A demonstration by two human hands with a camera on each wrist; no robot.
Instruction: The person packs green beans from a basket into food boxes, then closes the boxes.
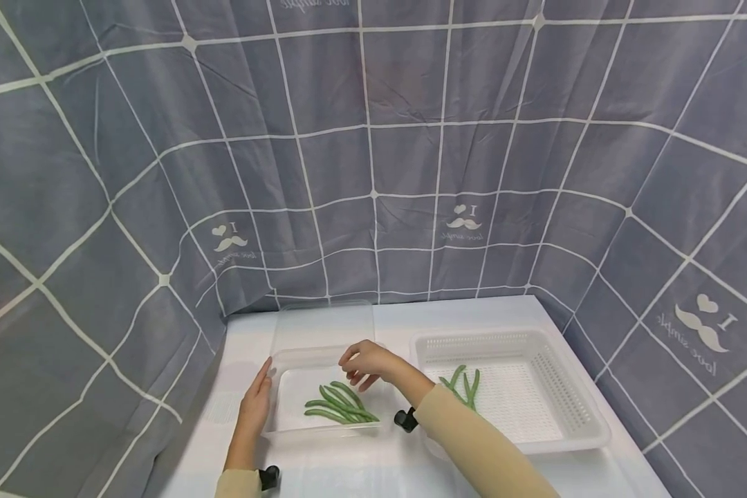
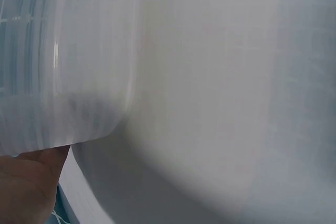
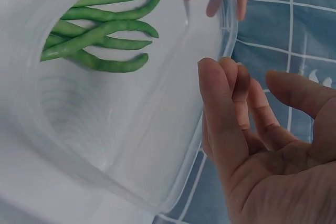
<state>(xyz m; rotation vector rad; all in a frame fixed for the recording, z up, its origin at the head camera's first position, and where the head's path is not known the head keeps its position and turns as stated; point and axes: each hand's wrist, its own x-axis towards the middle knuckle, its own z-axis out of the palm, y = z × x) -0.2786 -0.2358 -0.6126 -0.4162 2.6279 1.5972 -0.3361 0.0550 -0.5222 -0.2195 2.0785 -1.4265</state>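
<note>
A clear plastic container (image 1: 311,433) stands on the left part of the table, with several green beans (image 1: 341,405) lying together on its floor. My left hand (image 1: 255,404) rests against the container's left wall, fingers extended along it. Over the container hovers my right hand (image 1: 370,361), loosely bent and holding nothing. The right wrist view shows a gap between its thumb (image 3: 299,90) and fingers, above the far side of the container. In the left wrist view only part of the left hand (image 2: 31,187) shows below the container's wall.
To the right stands a white perforated basket (image 1: 575,394) holding a few green beans (image 1: 471,389), partly hidden by the right sleeve. A flat transparent lid (image 1: 324,324) lies behind the container. Grey checked curtain (image 1: 404,166) surrounds the white table (image 1: 485,311).
</note>
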